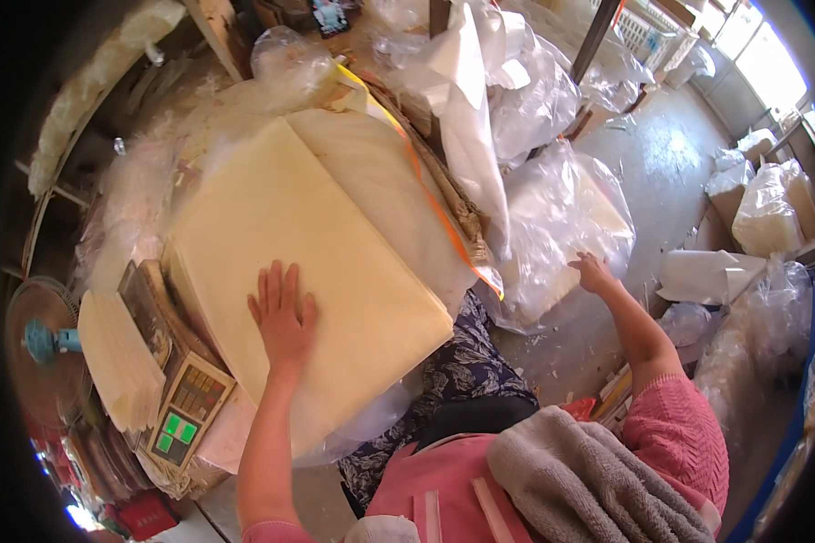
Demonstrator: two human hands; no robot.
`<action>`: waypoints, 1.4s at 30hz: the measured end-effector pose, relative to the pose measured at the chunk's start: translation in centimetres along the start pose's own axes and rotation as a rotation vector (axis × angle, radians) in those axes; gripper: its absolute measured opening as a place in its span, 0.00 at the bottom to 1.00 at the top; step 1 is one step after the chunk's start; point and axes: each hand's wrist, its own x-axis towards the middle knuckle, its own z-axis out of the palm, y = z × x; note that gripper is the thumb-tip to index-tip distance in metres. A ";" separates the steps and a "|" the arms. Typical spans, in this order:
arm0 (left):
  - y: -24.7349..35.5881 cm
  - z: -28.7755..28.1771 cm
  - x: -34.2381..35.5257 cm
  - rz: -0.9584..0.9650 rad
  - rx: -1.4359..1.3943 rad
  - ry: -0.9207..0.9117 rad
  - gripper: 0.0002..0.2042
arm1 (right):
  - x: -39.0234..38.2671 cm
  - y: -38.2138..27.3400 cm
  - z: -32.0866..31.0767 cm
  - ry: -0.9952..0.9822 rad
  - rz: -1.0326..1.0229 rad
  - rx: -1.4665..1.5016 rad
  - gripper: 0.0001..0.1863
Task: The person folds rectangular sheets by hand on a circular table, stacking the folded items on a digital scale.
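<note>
A broad stack of thin cream sheets (335, 244) covers the table in front of me, one corner jutting toward my lap. My left hand (285, 312) lies flat on its top sheet with the fingers spread. Off to the right, my right hand (592, 271) is at the clear plastic bag (552, 226) around another pale stack. Its fingers are partly bent and apart, and I see nothing held in them; whether they press on the plastic is hard to tell.
At the left stand a weighing scale (187, 416) with a green display, a smaller pile of cream sheets (118, 362) and a round fan (45, 342). An orange-yellow edging strip (426, 172) runs along the table's right side. Plastic-wrapped bundles (770, 213) sit at the far right.
</note>
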 end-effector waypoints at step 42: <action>-5.5 -3.4 -18.5 -0.282 -0.732 0.212 0.35 | -18.8 -31.7 -15.1 0.704 -0.753 0.435 0.30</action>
